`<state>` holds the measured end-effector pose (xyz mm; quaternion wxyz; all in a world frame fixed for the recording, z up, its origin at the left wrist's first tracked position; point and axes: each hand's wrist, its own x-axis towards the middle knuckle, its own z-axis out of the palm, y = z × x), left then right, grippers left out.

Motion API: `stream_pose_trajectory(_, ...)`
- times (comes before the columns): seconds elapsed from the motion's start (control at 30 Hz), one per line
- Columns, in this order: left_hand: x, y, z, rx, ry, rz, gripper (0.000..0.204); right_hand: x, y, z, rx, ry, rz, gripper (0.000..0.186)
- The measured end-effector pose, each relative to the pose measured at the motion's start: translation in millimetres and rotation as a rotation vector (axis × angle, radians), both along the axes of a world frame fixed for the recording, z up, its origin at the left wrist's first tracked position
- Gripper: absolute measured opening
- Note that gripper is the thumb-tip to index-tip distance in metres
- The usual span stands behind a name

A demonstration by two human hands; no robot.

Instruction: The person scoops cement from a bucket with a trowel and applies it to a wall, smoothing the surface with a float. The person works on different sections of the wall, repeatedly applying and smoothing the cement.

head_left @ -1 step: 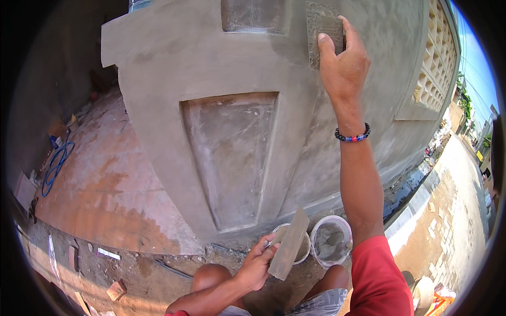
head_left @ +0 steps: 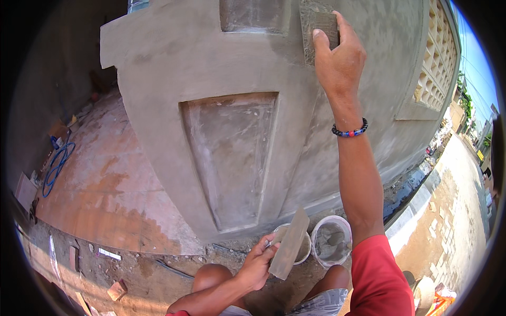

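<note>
High on the grey plastered wall (head_left: 221, 66), my right hand (head_left: 342, 66) grips the block handle of a plastering float (head_left: 308, 39). The float lies against the wall, right of the upper recess (head_left: 252, 18). Down low, my left hand (head_left: 255, 267) is closed round a flat steel trowel (head_left: 291, 246), its blade tilted up. Behind that blade, partly hidden, stands a small bucket (head_left: 308, 248). Beside it, a larger white bucket (head_left: 314, 239) contains wet grey mortar (head_left: 333, 245). A tapering recessed panel (head_left: 232, 152) is set in the wall between my hands.
At left, a reddish, stained floor slab (head_left: 121, 195) carries a coiled blue hose (head_left: 57, 166). Rubble and a broken brick piece (head_left: 116, 290) lie on the ground. A pale lattice window (head_left: 436, 55) is in the wall at right, beside a sunlit paved street (head_left: 450, 210).
My right hand and the float have shifted slightly up and to the left along the wall. My left hand and the trowel stay nearly in place.
</note>
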<state>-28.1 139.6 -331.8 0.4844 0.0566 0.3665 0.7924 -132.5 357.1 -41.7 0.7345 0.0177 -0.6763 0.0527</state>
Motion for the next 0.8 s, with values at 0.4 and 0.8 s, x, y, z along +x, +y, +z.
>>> stream_pose_trajectory(0.4, -3, 4, -1, -0.032, 0.024, 0.036, 0.037, 27, 13, -50, -0.061, 0.009, 0.161, 0.049)
stream_pose_trajectory(0.8, -3, 4, -8, -0.067, 0.007, 0.102, 0.036, 23, 14, -96, -0.090, -0.055, 0.289, 0.045)
